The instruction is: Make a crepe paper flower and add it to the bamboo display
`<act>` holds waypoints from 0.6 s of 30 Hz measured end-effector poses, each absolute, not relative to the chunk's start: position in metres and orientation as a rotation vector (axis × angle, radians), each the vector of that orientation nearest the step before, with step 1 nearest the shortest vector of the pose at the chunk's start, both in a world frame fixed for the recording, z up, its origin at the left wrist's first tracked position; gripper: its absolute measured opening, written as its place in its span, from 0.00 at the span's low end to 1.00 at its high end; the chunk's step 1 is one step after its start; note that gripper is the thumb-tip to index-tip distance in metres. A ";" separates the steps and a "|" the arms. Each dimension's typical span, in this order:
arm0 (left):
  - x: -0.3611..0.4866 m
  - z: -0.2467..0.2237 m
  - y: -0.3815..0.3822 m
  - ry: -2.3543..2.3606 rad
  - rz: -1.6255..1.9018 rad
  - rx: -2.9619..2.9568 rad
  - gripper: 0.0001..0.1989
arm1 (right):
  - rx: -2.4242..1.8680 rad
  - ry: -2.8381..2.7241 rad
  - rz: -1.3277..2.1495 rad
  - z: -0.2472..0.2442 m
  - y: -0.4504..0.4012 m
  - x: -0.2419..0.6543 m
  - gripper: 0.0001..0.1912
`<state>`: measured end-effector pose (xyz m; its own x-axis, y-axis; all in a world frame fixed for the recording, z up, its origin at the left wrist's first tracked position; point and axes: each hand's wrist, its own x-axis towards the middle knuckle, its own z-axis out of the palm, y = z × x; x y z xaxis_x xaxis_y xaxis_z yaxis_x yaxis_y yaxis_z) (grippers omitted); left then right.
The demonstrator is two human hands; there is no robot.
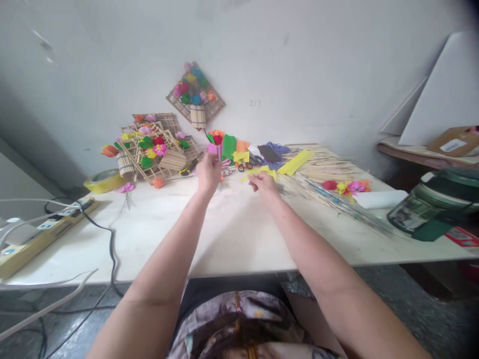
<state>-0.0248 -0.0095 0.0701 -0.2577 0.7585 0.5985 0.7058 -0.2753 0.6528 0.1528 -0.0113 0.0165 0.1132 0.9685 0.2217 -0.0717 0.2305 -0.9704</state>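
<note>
My left hand (209, 172) is closed around the stems of a small bunch of paper flowers (217, 136), with red, orange and green heads showing above the fingers. To its right, my right hand (262, 182) has its fingers pressed together just over the table. Yellow paper pieces (270, 172) lie right behind that hand, and a bit of yellow shows by its fingertips; whether it is held I cannot tell. Beyond the hands are scissors (251, 163), a green paper sheet (228, 149) and an orange paper piece (242, 146).
Stick frames with paper flowers (149, 144) are piled at the left, near a tape roll (105, 180) and a power strip (52, 232). Thin sticks (325, 167) spread at the right, before a green jug (430, 204). A finished flower panel (195, 94) hangs on the wall.
</note>
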 end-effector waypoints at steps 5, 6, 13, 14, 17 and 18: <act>-0.002 0.031 -0.017 1.572 1.542 2.177 0.07 | -1.044 -1.100 0.949 0.018 -0.006 0.158 0.12; -0.001 0.025 -0.017 1.569 1.531 2.194 0.07 | -1.052 -1.093 0.931 0.018 -0.005 0.159 0.11; -0.001 0.002 -0.018 1.581 1.468 2.318 0.07 | -1.043 -1.120 0.722 0.022 -0.003 0.163 0.15; -0.001 0.001 -0.019 1.575 1.465 2.330 0.07 | -1.044 -1.138 0.691 0.024 -0.004 0.163 0.15; -0.002 0.000 -0.021 1.567 1.451 2.351 0.08 | -1.036 -1.180 0.616 0.028 -0.008 0.164 0.15; -0.002 0.000 -0.022 1.570 1.449 2.352 0.08 | -1.029 -1.192 0.595 0.030 -0.009 0.164 0.15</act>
